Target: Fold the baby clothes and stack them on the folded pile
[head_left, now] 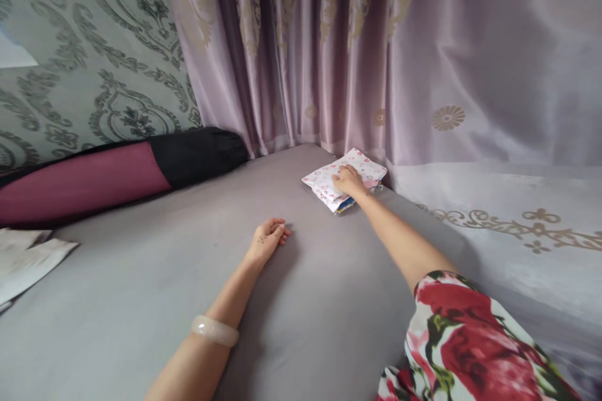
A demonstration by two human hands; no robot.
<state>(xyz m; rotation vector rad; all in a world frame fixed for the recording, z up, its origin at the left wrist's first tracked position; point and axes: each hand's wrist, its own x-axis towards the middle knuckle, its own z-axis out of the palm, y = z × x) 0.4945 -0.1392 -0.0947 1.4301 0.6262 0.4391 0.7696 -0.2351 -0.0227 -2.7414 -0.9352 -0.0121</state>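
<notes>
My right hand (348,181) reaches far forward and rests on a small stack of folded cloths (364,166), white with a pink print, lying near the far corner of the grey bed sheet (141,276). Its fingers are bent over the top cloth, pressing or gripping it. A blue edge shows under the stack. My left hand (269,239) lies on the sheet in the middle, knuckles down, fingers curled loosely with nothing in them. A pale bangle (215,330) circles my left wrist. My right sleeve (465,338) is floral red.
A long bolster (108,175), maroon with a black end, lies along the patterned wall at the left. Lilac curtains (329,50) hang behind and to the right of the bed. White papers or cloth (26,260) lie at the left edge.
</notes>
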